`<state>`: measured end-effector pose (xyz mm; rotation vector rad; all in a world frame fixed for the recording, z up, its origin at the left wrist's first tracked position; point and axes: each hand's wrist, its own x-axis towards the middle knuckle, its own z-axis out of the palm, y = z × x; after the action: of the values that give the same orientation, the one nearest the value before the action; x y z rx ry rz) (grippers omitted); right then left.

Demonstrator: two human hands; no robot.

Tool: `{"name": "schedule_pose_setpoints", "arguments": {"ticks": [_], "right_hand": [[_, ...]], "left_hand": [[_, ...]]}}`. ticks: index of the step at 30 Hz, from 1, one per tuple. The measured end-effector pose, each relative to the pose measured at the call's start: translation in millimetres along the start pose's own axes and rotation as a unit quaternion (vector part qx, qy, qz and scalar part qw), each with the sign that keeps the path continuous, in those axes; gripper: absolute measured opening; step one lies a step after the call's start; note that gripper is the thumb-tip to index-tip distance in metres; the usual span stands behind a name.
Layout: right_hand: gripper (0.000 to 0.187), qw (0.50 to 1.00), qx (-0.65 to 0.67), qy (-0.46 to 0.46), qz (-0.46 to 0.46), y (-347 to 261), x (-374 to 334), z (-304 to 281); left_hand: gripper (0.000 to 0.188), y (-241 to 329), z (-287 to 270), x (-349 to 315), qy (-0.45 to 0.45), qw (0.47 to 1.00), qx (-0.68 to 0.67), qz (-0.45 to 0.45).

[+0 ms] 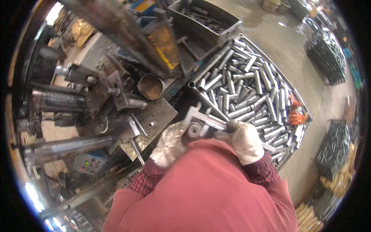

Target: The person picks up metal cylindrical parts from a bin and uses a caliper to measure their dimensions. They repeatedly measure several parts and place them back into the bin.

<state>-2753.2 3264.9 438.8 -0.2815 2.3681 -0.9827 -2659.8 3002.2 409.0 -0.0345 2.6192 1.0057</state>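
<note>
My gloved left hand (169, 144) is closed around a short metal tube (194, 130), whose round end with a hole in it faces up. Across that end lies a silver caliper (211, 119), its jaws beside the tube. My gloved right hand (245, 142) grips the caliper's beam, and the tail of the beam sticks out past the glove. I cannot tell whether the jaws touch the tube. Both hands are close to my chest, and the red apron (197, 185) hides what lies below them.
To the right stands a large bin (303, 101) full of metal tubes, with orange gloves (296, 117) on its far right side. A machine with a steel plate (164, 116) and a round cup (151, 86) is on the left. A dark metal box (232, 28) stands behind.
</note>
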Motion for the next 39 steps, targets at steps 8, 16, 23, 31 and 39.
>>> {"name": "schedule_pose_setpoints", "arguments": {"ticks": [8,16,23,31,39], "right_hand": [[0.031,0.993,0.1,0.007,0.069,14,5,18],[0.021,0.946,0.28,0.025,0.16,45,32,24],[0.032,0.991,0.075,0.036,0.105,67,35,-18],[0.039,0.992,-0.013,0.035,0.117,97,37,-16],[0.037,0.988,0.033,0.032,0.147,93,29,-25]], "left_hand": [[0.035,1,16,8,-0.043,0.712,-0.68,-0.171],[0.064,-23,66,12,0.019,0.661,-0.73,-0.171],[0.079,-113,136,24,0.157,0.656,-0.702,-0.226],[0.075,-143,158,46,0.235,0.616,-0.7,-0.274],[0.021,-174,147,61,0.304,0.677,-0.596,-0.307]]}}
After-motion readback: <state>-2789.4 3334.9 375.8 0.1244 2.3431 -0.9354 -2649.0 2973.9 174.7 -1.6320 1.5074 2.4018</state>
